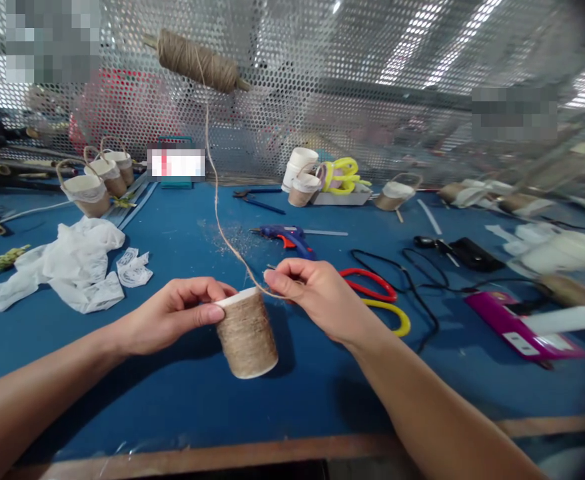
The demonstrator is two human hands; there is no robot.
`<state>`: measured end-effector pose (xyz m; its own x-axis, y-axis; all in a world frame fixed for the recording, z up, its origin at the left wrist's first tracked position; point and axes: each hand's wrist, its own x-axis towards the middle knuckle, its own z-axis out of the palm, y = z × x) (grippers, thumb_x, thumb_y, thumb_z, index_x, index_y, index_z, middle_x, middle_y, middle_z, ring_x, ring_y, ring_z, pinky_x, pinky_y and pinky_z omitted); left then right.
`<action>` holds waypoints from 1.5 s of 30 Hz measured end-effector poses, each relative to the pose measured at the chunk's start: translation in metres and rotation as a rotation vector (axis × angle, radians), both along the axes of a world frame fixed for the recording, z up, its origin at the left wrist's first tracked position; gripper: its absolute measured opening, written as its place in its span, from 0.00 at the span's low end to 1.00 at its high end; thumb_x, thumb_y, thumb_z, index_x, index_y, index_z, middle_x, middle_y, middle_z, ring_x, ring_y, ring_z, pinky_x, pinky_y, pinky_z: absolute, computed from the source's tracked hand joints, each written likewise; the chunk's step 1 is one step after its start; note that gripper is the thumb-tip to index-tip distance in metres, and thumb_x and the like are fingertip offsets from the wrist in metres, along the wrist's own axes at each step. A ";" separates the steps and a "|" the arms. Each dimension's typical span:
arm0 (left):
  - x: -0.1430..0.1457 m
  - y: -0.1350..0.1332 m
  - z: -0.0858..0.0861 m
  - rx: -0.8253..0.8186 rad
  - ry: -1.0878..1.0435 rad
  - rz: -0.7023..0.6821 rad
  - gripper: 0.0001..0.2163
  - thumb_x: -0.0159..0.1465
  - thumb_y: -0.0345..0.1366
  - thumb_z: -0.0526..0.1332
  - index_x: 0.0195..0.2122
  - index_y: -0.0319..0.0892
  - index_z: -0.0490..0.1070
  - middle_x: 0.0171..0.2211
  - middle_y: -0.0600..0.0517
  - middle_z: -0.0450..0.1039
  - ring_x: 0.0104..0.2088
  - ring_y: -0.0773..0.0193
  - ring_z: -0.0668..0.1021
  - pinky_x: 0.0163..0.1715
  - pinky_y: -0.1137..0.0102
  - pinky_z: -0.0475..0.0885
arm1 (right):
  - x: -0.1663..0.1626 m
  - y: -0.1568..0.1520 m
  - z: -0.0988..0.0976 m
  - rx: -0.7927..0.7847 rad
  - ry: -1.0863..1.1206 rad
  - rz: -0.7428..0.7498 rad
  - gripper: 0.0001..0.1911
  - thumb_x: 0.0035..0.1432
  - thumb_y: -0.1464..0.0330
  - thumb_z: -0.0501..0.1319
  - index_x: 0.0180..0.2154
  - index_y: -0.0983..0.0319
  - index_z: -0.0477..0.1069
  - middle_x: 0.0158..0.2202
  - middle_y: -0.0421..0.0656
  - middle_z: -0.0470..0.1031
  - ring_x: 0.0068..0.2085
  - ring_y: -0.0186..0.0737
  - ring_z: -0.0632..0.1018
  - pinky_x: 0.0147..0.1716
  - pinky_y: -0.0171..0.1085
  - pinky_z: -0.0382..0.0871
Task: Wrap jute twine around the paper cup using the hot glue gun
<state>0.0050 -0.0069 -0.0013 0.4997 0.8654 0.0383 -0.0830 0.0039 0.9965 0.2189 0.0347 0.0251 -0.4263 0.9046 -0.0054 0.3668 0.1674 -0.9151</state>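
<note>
My left hand (185, 307) pinches the rim of a white paper cup (247, 333) whose side is wrapped in brown twine. The cup tilts above the blue table. Just right of its rim, my right hand (307, 290) is closed on a strand of twine (217, 207). That strand runs up to a twine spool (197, 61) hung on the perforated metal screen. Beyond the right hand lies a blue glue gun (290, 237) with a glue stick in its back. Scissors with red and yellow handles (400, 317) are partly hidden behind the right hand and forearm.
White lace fabric (67, 267) lies at the left, near several small handled baskets (87, 193). Pliers (260, 200), white cups (300, 167) and a yellow bundle (342, 177) stand farther back. A purple power strip (522, 327) and black cables (422, 293) occupy the right side.
</note>
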 end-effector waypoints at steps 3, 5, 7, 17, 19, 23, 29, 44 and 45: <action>-0.001 -0.001 0.000 -0.020 -0.023 -0.022 0.10 0.59 0.39 0.60 0.27 0.38 0.68 0.38 0.48 0.73 0.41 0.62 0.73 0.43 0.68 0.65 | -0.002 -0.001 0.000 -0.032 0.027 0.014 0.18 0.50 0.55 0.61 0.20 0.62 0.62 0.18 0.33 0.58 0.21 0.28 0.57 0.20 0.32 0.49; -0.001 -0.001 0.001 -0.028 -0.033 -0.028 0.10 0.59 0.39 0.60 0.27 0.38 0.68 0.37 0.49 0.73 0.41 0.62 0.73 0.42 0.68 0.65 | -0.003 -0.002 0.001 -0.053 0.044 0.019 0.19 0.49 0.55 0.62 0.20 0.62 0.63 0.18 0.33 0.59 0.21 0.28 0.58 0.20 0.32 0.50; -0.002 -0.001 0.001 -0.034 -0.042 -0.034 0.10 0.59 0.39 0.61 0.27 0.38 0.68 0.37 0.49 0.73 0.40 0.62 0.73 0.41 0.68 0.65 | -0.004 -0.003 0.002 -0.066 0.047 0.020 0.19 0.49 0.55 0.62 0.20 0.62 0.62 0.18 0.33 0.58 0.21 0.28 0.58 0.20 0.32 0.50; -0.001 0.001 0.005 -0.060 -0.070 -0.012 0.09 0.57 0.39 0.62 0.26 0.38 0.69 0.37 0.48 0.74 0.40 0.62 0.74 0.42 0.67 0.65 | -0.001 -0.005 0.003 -0.047 0.070 0.045 0.18 0.52 0.56 0.59 0.21 0.62 0.62 0.18 0.33 0.57 0.21 0.28 0.58 0.21 0.33 0.50; -0.002 0.001 0.006 -0.061 -0.066 -0.024 0.10 0.58 0.39 0.62 0.26 0.38 0.70 0.37 0.48 0.74 0.40 0.61 0.74 0.42 0.67 0.65 | -0.001 -0.005 0.003 -0.050 0.077 0.052 0.18 0.52 0.56 0.60 0.21 0.62 0.63 0.18 0.34 0.58 0.21 0.29 0.58 0.21 0.33 0.51; -0.002 0.000 0.006 -0.065 -0.071 -0.037 0.10 0.57 0.40 0.63 0.25 0.38 0.70 0.38 0.47 0.75 0.40 0.61 0.74 0.42 0.67 0.65 | -0.004 -0.005 0.001 -0.084 0.077 0.053 0.17 0.51 0.55 0.61 0.22 0.62 0.64 0.20 0.34 0.60 0.23 0.29 0.60 0.23 0.33 0.53; -0.003 0.000 0.007 -0.082 -0.120 -0.062 0.09 0.56 0.39 0.64 0.26 0.39 0.71 0.40 0.48 0.75 0.40 0.61 0.74 0.41 0.67 0.66 | -0.010 -0.009 -0.005 -0.268 0.294 0.066 0.13 0.50 0.58 0.63 0.28 0.62 0.69 0.34 0.42 0.71 0.33 0.33 0.70 0.36 0.35 0.64; -0.007 0.006 0.006 0.070 0.053 -0.056 0.07 0.59 0.37 0.60 0.31 0.38 0.72 0.47 0.45 0.72 0.49 0.57 0.71 0.50 0.64 0.62 | -0.014 -0.009 -0.021 -0.283 0.327 -0.003 0.18 0.51 0.52 0.60 0.30 0.61 0.64 0.29 0.40 0.69 0.30 0.33 0.70 0.33 0.36 0.65; -0.008 0.006 0.007 0.062 0.062 -0.077 0.06 0.59 0.36 0.61 0.33 0.38 0.72 0.47 0.45 0.71 0.50 0.57 0.71 0.50 0.65 0.62 | -0.014 -0.009 -0.021 -0.258 0.302 -0.001 0.18 0.52 0.52 0.59 0.30 0.61 0.64 0.29 0.40 0.69 0.30 0.33 0.69 0.32 0.35 0.64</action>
